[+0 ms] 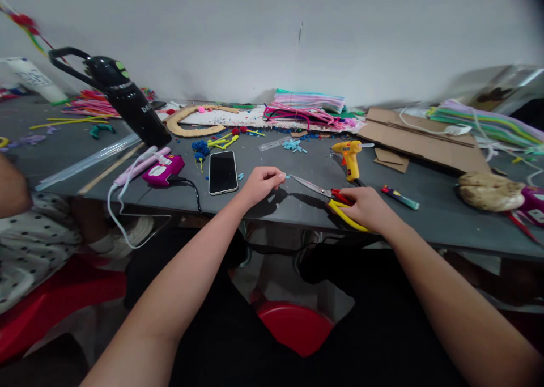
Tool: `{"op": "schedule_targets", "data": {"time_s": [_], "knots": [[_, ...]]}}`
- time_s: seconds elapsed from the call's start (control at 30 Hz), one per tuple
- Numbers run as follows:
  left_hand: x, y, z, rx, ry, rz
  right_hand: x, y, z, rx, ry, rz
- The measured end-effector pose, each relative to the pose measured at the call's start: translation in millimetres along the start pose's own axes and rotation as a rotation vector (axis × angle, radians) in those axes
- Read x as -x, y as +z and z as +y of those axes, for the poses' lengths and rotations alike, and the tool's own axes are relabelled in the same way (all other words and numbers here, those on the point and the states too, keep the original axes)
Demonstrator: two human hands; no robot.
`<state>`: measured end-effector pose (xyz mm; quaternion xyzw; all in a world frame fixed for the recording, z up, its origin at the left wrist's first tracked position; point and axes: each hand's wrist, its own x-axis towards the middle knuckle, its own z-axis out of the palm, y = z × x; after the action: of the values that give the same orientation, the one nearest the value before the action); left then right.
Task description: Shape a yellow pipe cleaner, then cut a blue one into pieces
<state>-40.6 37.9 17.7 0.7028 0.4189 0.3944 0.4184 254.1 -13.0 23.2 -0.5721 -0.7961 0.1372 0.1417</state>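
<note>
Over the front part of the grey table, my left hand is closed in a pinch on a tiny light-blue piece, whose end pokes out past the fingertips. My right hand grips scissors by their red and yellow handles. Their blades point left, tips close to the light-blue piece; whether they touch it I cannot tell. Behind the hands lies a small heap of cut light-blue pieces beside a clear ruler. A phone rests left of my left hand, with a few light-blue bits at its edge.
A yellow glue gun stands behind my right hand, and a small tube lies to its right. Cardboard and pipe-cleaner bundles line the back. Leftward are a black bottle and a purple device with cables. Another person's arm shows far left.
</note>
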Motion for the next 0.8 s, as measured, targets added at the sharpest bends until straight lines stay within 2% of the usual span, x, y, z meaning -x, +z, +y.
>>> {"op": "schedule_targets", "data": {"time_s": [0.2, 0.8], "knots": [[-1.2, 0.4, -1.7, 0.019, 0.005, -0.002, 1.7, -1.2, -3.7, -0.011, 0.039, 0.021], [-1.2, 0.3, -0.4, 0.018, -0.008, 0.001, 1.9, -4.0, -5.1, -0.004, -0.001, -0.014]]}}
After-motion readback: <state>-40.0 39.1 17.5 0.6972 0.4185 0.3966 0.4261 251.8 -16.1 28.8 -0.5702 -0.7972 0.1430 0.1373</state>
